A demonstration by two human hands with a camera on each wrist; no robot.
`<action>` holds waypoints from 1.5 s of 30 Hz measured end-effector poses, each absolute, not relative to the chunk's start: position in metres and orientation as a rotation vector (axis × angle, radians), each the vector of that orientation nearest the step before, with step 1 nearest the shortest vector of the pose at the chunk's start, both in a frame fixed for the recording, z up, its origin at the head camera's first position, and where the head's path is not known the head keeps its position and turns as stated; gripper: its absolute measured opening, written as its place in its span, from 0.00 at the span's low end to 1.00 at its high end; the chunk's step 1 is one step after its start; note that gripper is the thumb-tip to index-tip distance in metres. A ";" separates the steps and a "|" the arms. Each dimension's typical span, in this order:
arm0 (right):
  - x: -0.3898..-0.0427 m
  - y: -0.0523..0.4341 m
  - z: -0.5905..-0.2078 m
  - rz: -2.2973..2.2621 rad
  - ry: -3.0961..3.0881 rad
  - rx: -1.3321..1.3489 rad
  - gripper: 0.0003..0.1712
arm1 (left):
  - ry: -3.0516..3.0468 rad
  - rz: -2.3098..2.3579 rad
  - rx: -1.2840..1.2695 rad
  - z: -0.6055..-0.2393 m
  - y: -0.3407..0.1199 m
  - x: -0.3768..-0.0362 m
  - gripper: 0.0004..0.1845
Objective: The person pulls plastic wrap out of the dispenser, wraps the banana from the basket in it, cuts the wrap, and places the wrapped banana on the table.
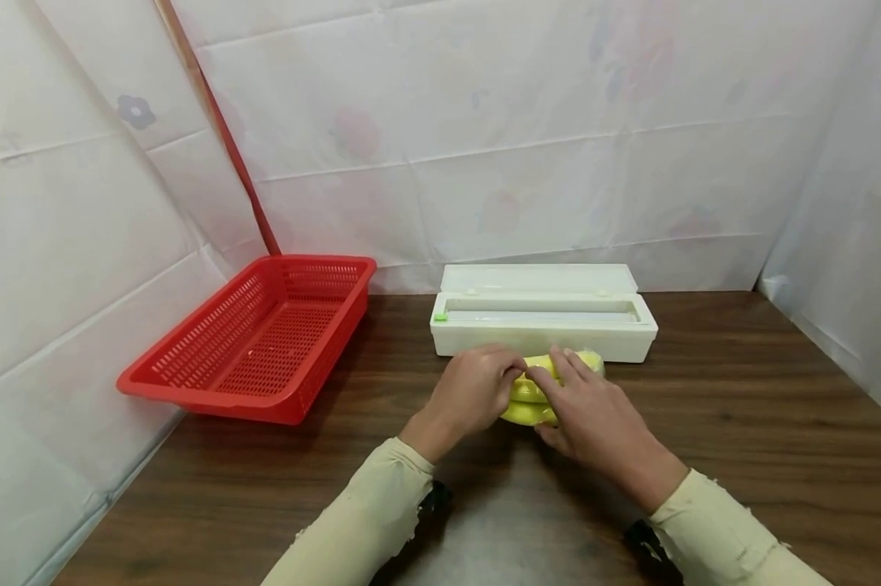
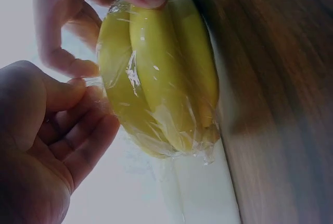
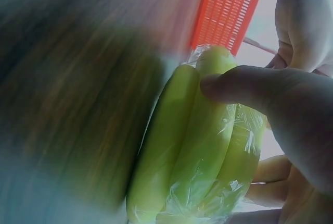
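Observation:
A bunch of yellow bananas (image 1: 528, 413), wound in clear, shiny plastic wrap (image 2: 134, 73), is between the hands in front of the white box. My right hand (image 1: 594, 411) grips the bunch; its thumb (image 3: 229, 86) presses on one banana while the fingers reach round the far side. With thumb and fingertips, my left hand (image 1: 477, 391) pinches the plastic wrap at the upper side of the bunch. Both hands almost meet there. Wrinkled wrap gathers at the banana ends in both wrist views.
Behind the bananas stands a white plastic wrap dispenser (image 1: 542, 343), its lid (image 1: 538, 278) raised, with a green tab (image 1: 441, 317) at its left end. A red perforated basket (image 1: 213, 399) sits to the left on the dark wooden table (image 1: 733, 391). White patterned sheets (image 1: 513, 146) enclose the table.

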State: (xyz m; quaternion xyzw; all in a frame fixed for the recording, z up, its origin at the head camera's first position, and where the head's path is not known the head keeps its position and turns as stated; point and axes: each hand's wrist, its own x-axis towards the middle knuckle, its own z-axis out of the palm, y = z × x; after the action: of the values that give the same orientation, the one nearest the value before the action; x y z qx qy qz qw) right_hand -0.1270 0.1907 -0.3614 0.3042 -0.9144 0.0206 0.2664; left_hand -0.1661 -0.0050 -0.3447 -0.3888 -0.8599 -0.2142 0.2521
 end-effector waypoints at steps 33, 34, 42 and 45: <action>-0.131 0.189 -0.361 0.199 -2.475 0.748 0.37 | -2.186 0.037 -1.044 -0.346 0.007 -0.141 0.06; -0.131 0.188 -0.361 0.193 -2.470 0.752 0.37 | -2.183 0.057 -1.039 -0.346 0.008 -0.140 0.05; -0.130 0.190 -0.362 0.139 -2.444 0.751 0.38 | -2.206 0.107 -0.990 -0.349 0.016 -0.134 0.03; -0.129 0.192 -0.363 0.114 -2.437 0.756 0.39 | -2.202 0.107 -0.997 -0.349 0.018 -0.132 0.05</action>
State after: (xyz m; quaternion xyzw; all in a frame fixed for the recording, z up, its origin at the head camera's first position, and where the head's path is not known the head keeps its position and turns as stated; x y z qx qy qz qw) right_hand -0.1287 0.1922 -0.3626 0.2832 -0.9133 0.0425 0.2895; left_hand -0.1323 0.0182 -0.3489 -0.3855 -0.8513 0.0414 0.3534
